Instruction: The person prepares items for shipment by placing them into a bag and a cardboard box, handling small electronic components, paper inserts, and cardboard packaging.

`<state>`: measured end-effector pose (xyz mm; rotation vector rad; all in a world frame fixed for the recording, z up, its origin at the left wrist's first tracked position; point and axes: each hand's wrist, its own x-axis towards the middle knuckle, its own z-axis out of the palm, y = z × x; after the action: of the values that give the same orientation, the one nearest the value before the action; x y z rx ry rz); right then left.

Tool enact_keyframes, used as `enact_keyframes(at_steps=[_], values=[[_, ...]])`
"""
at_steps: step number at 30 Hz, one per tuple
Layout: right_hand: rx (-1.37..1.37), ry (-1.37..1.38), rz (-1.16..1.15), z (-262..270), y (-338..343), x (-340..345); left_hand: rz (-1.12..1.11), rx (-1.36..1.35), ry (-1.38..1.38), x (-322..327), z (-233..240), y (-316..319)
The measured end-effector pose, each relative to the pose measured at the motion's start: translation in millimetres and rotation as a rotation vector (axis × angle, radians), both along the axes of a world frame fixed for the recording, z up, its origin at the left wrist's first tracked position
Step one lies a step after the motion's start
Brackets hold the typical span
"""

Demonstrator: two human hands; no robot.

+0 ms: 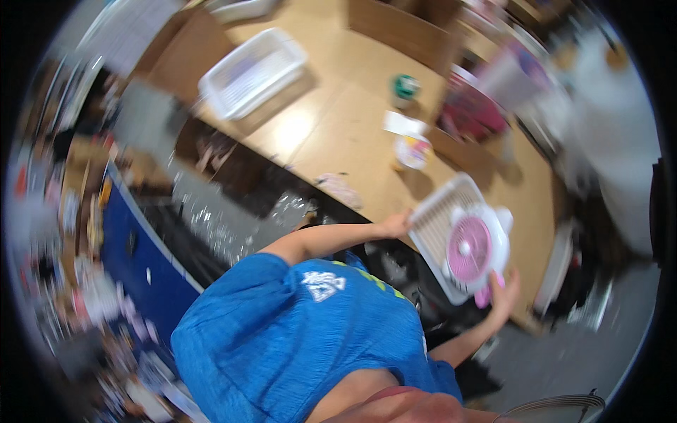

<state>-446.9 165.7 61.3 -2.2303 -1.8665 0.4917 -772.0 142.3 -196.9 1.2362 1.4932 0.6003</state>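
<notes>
A white plastic basket (435,224) with a slatted bottom is tilted at the table's near edge. My left hand (396,226) grips its rim on the left side. Over the basket's right part lies a small white fan (500,232) with ear-like knobs and a round pink grille (469,248). My right hand (505,297) is at the fan's lower end, holding it around a pink part (483,297). Blur hides how the fingers of my right hand close and whether they also touch the basket.
On the wooden table (338,132) stand another white basket (253,74), a green-topped container (405,87), a white tub with coloured print (413,150) and cardboard boxes (402,29). A dark open box (232,164) is at the left. A blue panel (143,238) stands beyond it.
</notes>
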Motion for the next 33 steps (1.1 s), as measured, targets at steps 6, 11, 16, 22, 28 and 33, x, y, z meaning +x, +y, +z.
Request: enact_keyframes(at_steps=[6,11,16,22,28,33], values=[[0.653,0.826,0.703,179,29,-260,-0.356,-0.029,-0.391,-105,43,-62],[0.899,1.041,1.632,259,-62,-508,-0.091,-0.022,-0.549,-249,93,-185],[0.712,1.025,2.337,302,-148,-669,0.587,0.342,-0.349,-355,142,-308],[0.554,1.455,2.239,297,-211,-785,1.367,0.404,-0.150,-388,147,-382],[0.064,1.013,2.604,260,-280,-943,1.747,0.374,-0.282,-416,132,-422],[-0.026,-0.316,2.871,102,-281,-1072,2.023,0.603,-0.203,-464,115,-447]])
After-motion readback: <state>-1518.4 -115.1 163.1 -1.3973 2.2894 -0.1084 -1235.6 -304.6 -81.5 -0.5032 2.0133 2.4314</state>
